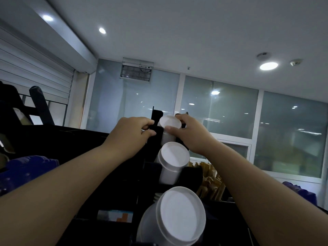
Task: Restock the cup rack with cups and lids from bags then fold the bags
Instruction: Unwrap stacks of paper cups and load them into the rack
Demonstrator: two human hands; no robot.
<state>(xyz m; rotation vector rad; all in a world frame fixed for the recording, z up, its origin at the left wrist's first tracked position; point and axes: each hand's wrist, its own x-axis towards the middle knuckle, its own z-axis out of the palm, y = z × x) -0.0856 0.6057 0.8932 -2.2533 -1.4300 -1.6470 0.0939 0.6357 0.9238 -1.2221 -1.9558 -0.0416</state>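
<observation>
At the far slot of the cup rack (152,170), your right hand (190,134) grips a cup stack (169,123), your left hand (131,133) pinches the divider (157,114); next, likely push the stack home.

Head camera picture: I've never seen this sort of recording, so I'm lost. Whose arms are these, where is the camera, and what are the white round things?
There is no machine here. A person wears one wide-angle camera on the head, so you see their own two bare arms reaching forward. In front stands a black cup rack holding three stacks of white cups, round ends towards the camera: a top stack, a middle stack and a near stack. The left hand grips the rack's upright part; the right hand holds the top stack. Brown packets stand to the right.
</observation>
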